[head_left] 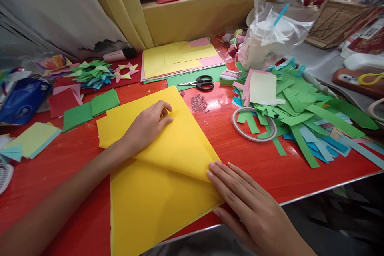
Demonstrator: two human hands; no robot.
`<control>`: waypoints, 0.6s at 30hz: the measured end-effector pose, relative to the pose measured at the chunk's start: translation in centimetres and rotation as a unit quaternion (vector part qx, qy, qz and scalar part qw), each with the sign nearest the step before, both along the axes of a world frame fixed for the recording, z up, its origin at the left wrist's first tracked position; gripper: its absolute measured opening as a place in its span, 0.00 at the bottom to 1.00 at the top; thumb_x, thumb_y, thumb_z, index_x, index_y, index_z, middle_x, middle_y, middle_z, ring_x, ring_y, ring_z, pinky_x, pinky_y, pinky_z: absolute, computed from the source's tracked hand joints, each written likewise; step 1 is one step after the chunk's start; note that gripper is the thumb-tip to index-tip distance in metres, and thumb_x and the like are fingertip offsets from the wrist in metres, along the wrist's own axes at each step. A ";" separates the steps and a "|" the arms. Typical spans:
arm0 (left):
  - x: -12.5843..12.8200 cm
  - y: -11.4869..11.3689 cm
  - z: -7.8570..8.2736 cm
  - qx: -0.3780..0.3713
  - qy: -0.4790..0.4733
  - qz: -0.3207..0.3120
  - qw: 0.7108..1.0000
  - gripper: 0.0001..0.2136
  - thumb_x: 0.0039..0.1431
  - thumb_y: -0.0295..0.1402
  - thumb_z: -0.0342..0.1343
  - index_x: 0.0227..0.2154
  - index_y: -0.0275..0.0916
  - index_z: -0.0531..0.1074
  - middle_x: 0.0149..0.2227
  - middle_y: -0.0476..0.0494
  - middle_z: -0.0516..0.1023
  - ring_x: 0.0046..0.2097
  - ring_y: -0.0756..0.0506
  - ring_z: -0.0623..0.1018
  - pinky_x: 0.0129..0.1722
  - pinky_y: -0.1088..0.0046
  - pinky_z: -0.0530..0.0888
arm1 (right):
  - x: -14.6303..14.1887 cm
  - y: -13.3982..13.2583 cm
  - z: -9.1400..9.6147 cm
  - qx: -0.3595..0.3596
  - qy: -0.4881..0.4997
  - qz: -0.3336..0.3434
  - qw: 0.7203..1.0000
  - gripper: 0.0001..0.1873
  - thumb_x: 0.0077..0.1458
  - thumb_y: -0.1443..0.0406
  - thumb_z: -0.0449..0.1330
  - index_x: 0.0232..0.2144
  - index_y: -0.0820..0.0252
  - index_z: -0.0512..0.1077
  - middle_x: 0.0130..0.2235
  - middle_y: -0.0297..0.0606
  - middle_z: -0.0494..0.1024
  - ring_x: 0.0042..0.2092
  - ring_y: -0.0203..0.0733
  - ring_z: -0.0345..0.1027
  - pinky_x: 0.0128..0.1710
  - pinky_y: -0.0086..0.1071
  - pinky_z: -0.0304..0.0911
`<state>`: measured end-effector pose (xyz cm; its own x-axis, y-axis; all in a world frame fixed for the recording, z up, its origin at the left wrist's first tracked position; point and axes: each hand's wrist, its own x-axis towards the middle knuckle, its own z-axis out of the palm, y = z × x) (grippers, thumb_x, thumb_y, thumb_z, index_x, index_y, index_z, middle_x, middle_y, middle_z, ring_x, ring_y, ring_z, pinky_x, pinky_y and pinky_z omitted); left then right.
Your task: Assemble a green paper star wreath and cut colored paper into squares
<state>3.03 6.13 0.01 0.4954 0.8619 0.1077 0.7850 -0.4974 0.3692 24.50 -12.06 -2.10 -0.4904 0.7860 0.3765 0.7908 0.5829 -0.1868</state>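
A large sheet of yellow paper (162, 204) lies on the red table with its upper part folded over in a slanting flap. My left hand (148, 126) rests on this flap, fingers loosely bent, thumb and forefinger apart with nothing between them. At the paper's right corner, my right hand (243, 196) presses the folded edge with its fingers stretched out; its thumb sits near the lower edge. Beyond the sheet lie black-handled scissors (204, 83), closed. To the right, a roll of tape (254, 124) lies flat beside green and blue paper strips (300, 104).
Green paper squares (91, 108) and folded-paper rings (94, 74) lie at the left. A stack of yellow and pink sheets (177, 59) lies at the back. A bagged cup with a straw (267, 36) stands at back right. The table's edge (330, 187) runs along the near right.
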 end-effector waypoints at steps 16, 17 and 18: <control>0.3 0.2 -0.6 0.023 -0.024 0.001 0.999 0.04 0.57 0.31 0.50 0.36 0.38 0.65 0.36 0.47 0.71 0.39 0.47 0.72 0.40 0.71 0.67 | -0.6 0.4 -0.1 0.021 0.035 -0.042 0.998 0.20 0.57 0.65 0.54 0.50 0.68 0.67 0.54 0.37 0.67 0.56 0.39 0.60 0.59 0.32 0.55; 0.3 0.2 -0.6 0.022 -0.025 0.001 0.999 0.04 0.57 0.31 0.50 0.35 0.38 0.65 0.36 0.47 0.71 0.39 0.47 0.72 0.39 0.71 0.67 | -0.6 0.4 -0.1 0.022 0.034 -0.043 0.998 0.20 0.57 0.64 0.53 0.50 0.68 0.67 0.54 0.37 0.67 0.56 0.39 0.60 0.59 0.32 0.55; 0.3 0.2 -0.6 0.022 -0.027 0.001 0.999 0.04 0.57 0.31 0.50 0.35 0.38 0.65 0.36 0.47 0.71 0.39 0.47 0.72 0.39 0.71 0.67 | -0.7 0.4 -0.1 0.022 0.034 -0.044 0.998 0.20 0.57 0.64 0.53 0.50 0.68 0.67 0.54 0.37 0.67 0.56 0.39 0.60 0.59 0.32 0.55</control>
<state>3.38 6.36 -0.55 0.4862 0.8567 0.1723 0.7657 -0.5127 0.3885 23.83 -11.69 -2.17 -0.3917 0.8070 0.4419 0.8256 0.5203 -0.2184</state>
